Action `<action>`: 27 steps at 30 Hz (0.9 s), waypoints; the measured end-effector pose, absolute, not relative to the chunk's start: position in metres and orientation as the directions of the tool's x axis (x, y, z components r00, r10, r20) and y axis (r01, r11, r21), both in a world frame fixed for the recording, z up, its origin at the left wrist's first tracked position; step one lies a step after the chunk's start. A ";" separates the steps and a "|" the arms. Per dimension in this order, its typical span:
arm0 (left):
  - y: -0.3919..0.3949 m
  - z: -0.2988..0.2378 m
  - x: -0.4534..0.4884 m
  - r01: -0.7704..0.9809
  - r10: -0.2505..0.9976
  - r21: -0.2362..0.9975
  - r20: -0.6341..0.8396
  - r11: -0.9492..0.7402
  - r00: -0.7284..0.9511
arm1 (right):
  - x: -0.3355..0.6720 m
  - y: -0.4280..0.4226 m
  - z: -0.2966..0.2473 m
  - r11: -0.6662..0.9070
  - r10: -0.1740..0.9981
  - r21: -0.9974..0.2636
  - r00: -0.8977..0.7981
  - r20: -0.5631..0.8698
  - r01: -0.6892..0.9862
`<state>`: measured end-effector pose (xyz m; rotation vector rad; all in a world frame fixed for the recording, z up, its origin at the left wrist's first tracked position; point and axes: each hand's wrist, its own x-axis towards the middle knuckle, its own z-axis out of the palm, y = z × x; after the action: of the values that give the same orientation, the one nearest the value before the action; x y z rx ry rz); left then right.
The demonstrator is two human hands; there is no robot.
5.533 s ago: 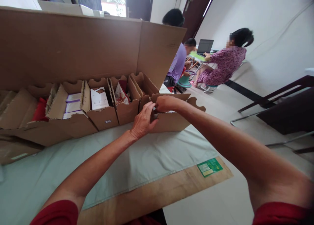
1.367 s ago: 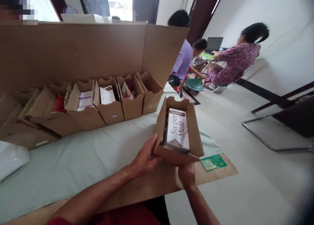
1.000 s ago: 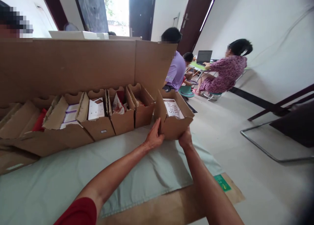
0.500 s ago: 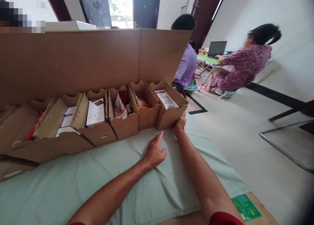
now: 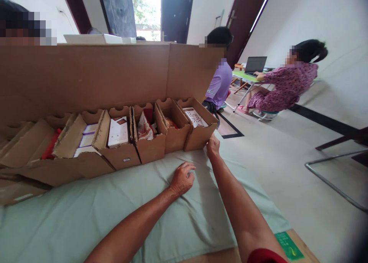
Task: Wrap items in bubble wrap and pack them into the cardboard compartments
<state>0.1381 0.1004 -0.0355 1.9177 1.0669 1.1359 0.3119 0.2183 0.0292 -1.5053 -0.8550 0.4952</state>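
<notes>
A row of cardboard bins [image 5: 149,147] stands on a pale green cloth [image 5: 138,201]. At its right end is a cardboard bin [image 5: 199,139] holding a white packet [image 5: 194,116] printed "Super Meal". My right hand [image 5: 213,147] is closed at that bin's lower right corner; some of its fingertips are hidden. My left hand [image 5: 183,178] is over the cloth in front of the bins, fingers loosely curved and thumb apart, with nothing in it. Other bins hold a white box [image 5: 118,133], a red-and-white patterned packet [image 5: 146,126] and a red item [image 5: 51,144].
A tall cardboard panel [image 5: 123,71] rises behind the bins. Beyond it are a person in purple [image 5: 221,83] and a person in a patterned dress [image 5: 283,87] beside a laptop [image 5: 255,66]. A metal chair frame [image 5: 330,184] stands on the right. A green printed sheet [image 5: 289,245] lies near the front edge.
The end bin has shifted slightly left against its neighbour, with my right hand at its corner. My left index finger, stretched out before, is now bent. The view has tilted up a little.
</notes>
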 end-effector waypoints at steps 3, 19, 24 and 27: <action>0.100 -0.036 0.138 0.315 0.886 0.839 0.358 -0.444 0.295 | 0.311 0.197 0.047 0.145 0.677 -0.962 0.686 0.266 0.230; 0.027 -0.017 0.090 0.330 0.905 0.859 0.292 -0.391 0.310 | 0.199 0.129 0.156 0.116 0.971 -0.173 -0.076 0.226 0.978; -0.024 -0.018 0.018 0.317 0.944 0.893 0.272 -0.320 0.187 | 0.232 0.030 0.142 0.205 0.929 -0.316 -0.083 0.359 0.926; -0.026 -0.014 -0.010 0.327 0.949 0.890 0.295 -0.317 0.115 | 0.269 -0.045 0.132 0.300 0.877 -0.413 -0.078 0.474 0.860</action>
<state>-0.0104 -0.0261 -0.0135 1.7391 1.2471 1.2051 0.2694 -0.0451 0.1315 -1.5448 -1.9165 0.0333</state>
